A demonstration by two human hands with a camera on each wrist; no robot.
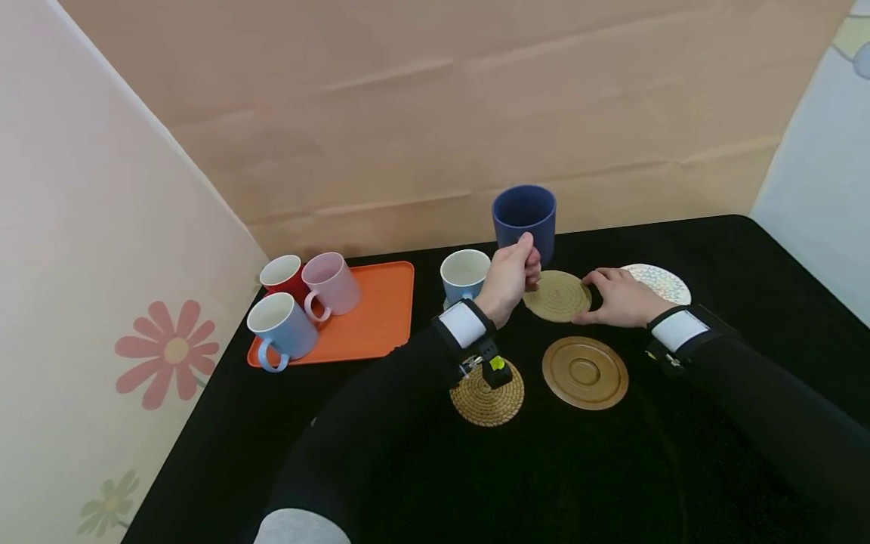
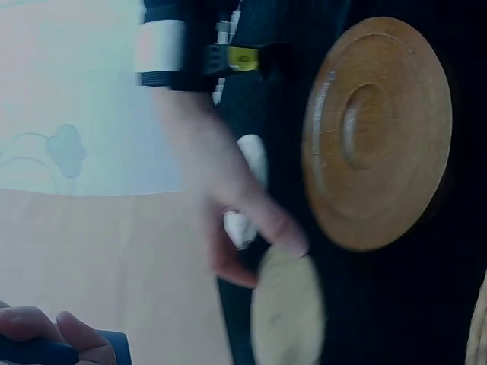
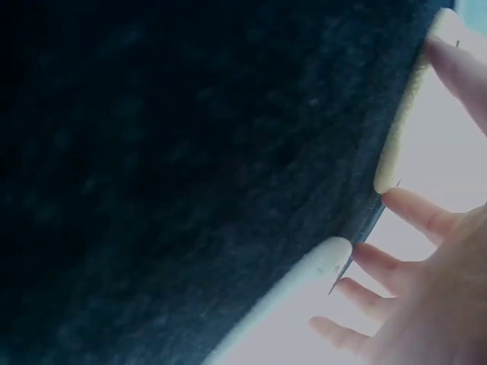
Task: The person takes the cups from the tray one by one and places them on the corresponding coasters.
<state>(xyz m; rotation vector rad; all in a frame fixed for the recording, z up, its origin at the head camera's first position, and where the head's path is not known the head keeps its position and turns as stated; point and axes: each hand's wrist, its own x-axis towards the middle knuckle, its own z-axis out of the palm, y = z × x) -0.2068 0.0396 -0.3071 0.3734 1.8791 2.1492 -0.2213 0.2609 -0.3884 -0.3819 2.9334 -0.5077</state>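
Note:
In the head view my left hand (image 1: 510, 276) grips the dark blue mug (image 1: 525, 215) and holds it up near the table's back edge. My fingers hide its handle. My right hand (image 1: 621, 296) touches the right edge of a round beige woven coaster (image 1: 557, 296), thumb and index finger set apart on its rim. The left wrist view also shows thumb and finger on the beige coaster (image 2: 288, 308). In the right wrist view the coaster (image 3: 403, 125) appears edge-on, the other fingers spread near a white coaster (image 3: 304, 281).
An orange tray (image 1: 381, 302) at left bears a red mug (image 1: 288, 279), a pink mug (image 1: 336, 287) and a light blue mug (image 1: 285, 329). Another light blue mug (image 1: 464, 273) stands behind my left wrist. Nearer lie a straw coaster (image 1: 485, 400), a wooden coaster (image 1: 584, 374); a speckled coaster (image 1: 659, 283) is right.

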